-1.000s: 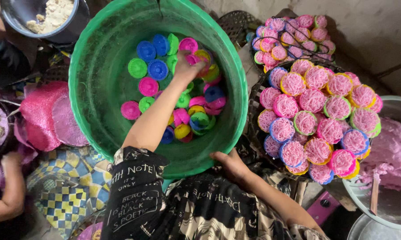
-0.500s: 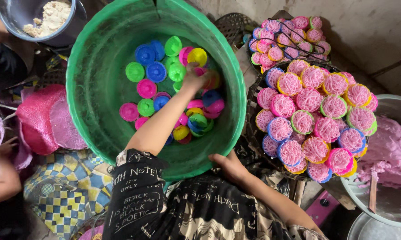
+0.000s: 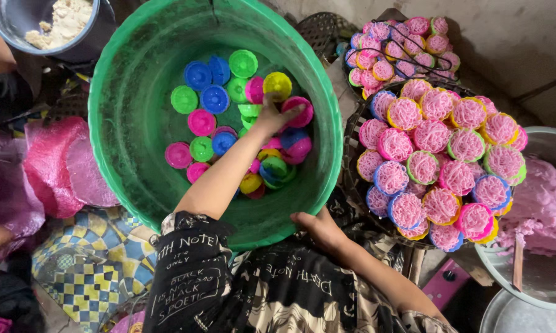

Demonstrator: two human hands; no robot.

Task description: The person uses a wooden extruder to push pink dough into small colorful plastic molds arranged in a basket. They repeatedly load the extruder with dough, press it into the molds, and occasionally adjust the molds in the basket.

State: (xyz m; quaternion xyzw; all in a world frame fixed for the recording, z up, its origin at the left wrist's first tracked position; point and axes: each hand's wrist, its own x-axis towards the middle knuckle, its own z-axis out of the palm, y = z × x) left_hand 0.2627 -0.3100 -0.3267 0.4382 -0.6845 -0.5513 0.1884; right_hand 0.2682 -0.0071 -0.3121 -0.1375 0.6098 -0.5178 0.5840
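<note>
Fingers of the left hand (image 3: 276,116) reach down into the big green basin (image 3: 136,142), curled loosely over a pink mould cup (image 3: 297,111) at the right of the pile; the tips touch its rim, but whether they have closed on it cannot be told. The cup lies just right of and slightly beyond the knuckles, round, with no long axis, its open face turned up and a little toward the hand. This hand is much the nearer; the right hand (image 3: 318,227) is clenched on the basin's near rim, well apart from the cups. Around the pink one lie loose mould cups (image 3: 216,98) in blue, green, yellow and pink, some nested, most to the left. To the right, outside the basin, a dark wire rack (image 3: 352,132) carries filled cups (image 3: 438,148) topped with pink strands, and a further batch (image 3: 401,46) sits beyond it. No package or sign shows.
</note>
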